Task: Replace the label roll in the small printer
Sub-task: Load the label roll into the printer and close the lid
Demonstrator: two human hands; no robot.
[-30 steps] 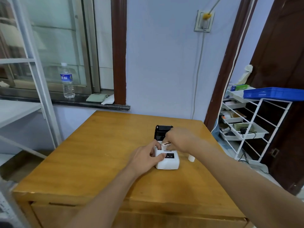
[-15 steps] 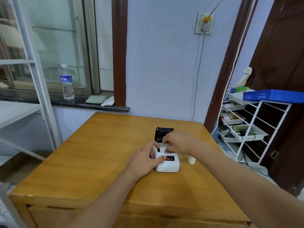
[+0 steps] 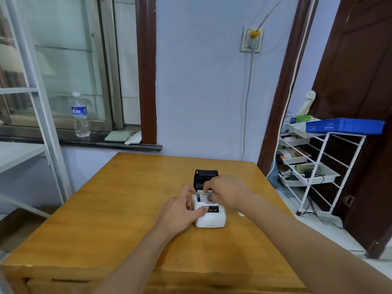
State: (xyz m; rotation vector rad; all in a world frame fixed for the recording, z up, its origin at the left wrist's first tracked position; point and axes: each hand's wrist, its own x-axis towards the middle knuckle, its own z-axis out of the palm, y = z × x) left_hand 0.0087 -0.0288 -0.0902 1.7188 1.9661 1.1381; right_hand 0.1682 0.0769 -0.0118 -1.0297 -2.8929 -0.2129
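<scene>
Left hand gripped the white label printer near the bench's right edge; right hand pinched inside the open bay, contents unclear. Seating judged underway; lid closure next.

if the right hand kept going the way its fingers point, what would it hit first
Probably the label roll in the printer's open bay: the right hand's fingertips point down-left into it, seemingly already touching it; depth is unclear.
</scene>
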